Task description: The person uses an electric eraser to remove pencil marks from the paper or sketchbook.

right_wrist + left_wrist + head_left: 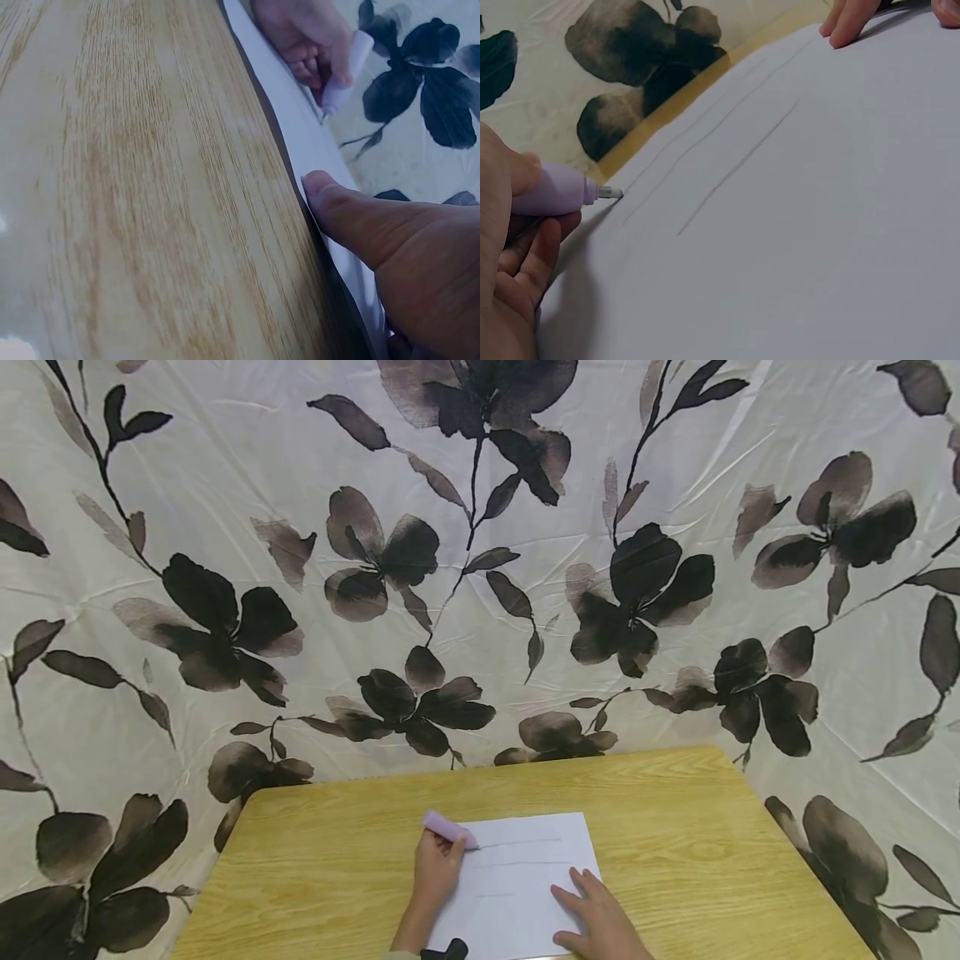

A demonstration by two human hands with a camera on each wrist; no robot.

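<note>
My left hand (438,865) grips a thick lilac pen-shaped tool (446,827) between thumb and fingers. Its body tapers to a narrow metallic tip with a dark end (618,194), which meets the paper at the left end of the top line. The white sheet (517,924) lies on the table and carries several thin grey lines (519,863), the lowest one shorter in the head view. Over the sheet's right edge, my right hand (600,916) rests with fingers spread. Its thumb (337,201) presses near the paper's edge in the right wrist view.
The wooden table (322,868) reaches back to a pale cloth (525,635) printed with dark flowers, which hangs behind it and at both sides. A black device (447,951) sits at the left wrist, overlapping the sheet's lower left corner in the head view.
</note>
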